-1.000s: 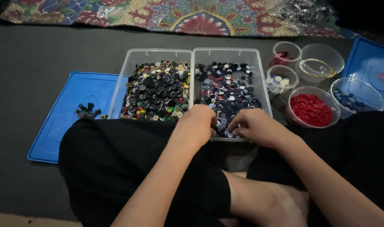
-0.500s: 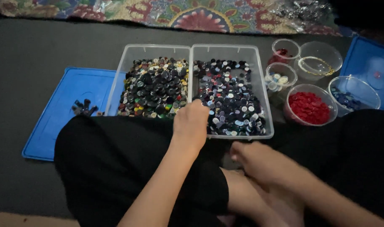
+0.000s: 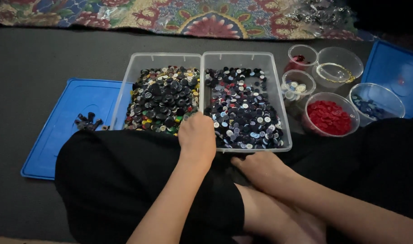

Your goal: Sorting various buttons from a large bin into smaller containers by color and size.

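Note:
Two clear plastic bins stand side by side on the dark floor in front of my crossed legs. The left bin [image 3: 123, 92] holds mixed buttons, mostly black with some yellow, green and red. The right bin [image 3: 282, 106] holds dark blue, grey and white buttons. My left hand [image 3: 197, 138] lies on the near rims where the bins meet, its fingers curled over and hidden. My right hand [image 3: 260, 169] is low on my leg just below the right bin, with its fingers together and its palm hidden.
A blue lid [image 3: 52, 140] with a few dark buttons [image 3: 88, 122] lies left of the bins. To the right stand a bowl of red buttons [image 3: 328, 117], small clear cups [image 3: 297, 86], a bowl of blue buttons [image 3: 373, 101] and another blue lid [image 3: 396, 68]. A patterned rug [image 3: 206, 18] lies behind.
My right hand has drawn back out of the right bin and down onto my leg. My left hand has stayed at the near rim of the bins.

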